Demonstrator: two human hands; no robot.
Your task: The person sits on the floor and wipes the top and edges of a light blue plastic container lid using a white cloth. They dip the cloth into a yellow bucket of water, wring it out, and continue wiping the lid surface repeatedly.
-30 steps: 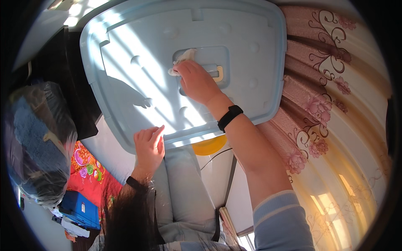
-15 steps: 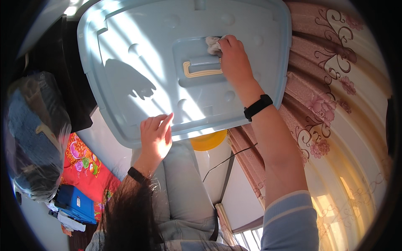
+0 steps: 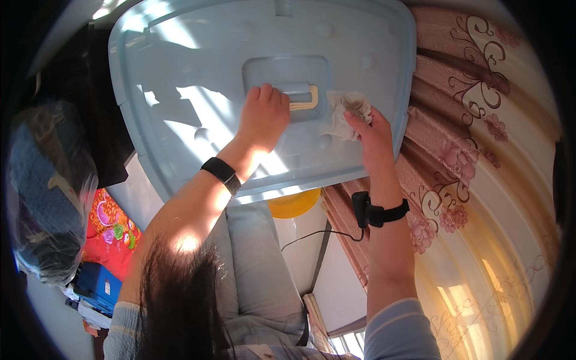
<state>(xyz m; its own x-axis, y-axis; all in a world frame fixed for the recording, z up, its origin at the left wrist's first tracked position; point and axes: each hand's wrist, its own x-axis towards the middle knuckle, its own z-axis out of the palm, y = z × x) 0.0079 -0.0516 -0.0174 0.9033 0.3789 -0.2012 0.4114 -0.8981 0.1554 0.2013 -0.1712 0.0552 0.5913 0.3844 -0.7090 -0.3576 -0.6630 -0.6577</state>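
Observation:
A large light-blue plastic lid (image 3: 180,66) spreads out before me, sunlit in stripes. In its middle is a recessed panel with a cream handle (image 3: 312,99). My left hand (image 3: 264,117) is closed over the handle's left end, its fingertips hidden behind the knuckles. To the right of the recess, my right hand (image 3: 377,135) pinches a crumpled whitish wipe (image 3: 348,114), which hangs loose and slightly blurred close to the lid's surface. Both wrists wear black bands.
A floral pink and cream curtain (image 3: 456,150) hangs along the right. On the left are a clear plastic bag (image 3: 51,186) of cloth items, a red patterned cloth (image 3: 114,234) and a blue box (image 3: 99,285). Below the lid's near edge show a yellow round thing (image 3: 294,204) and a dark cable (image 3: 318,232).
My left hand has come up from the lid's near edge onto the handle. My right hand, with the wipe, has moved down and right, away from the recess.

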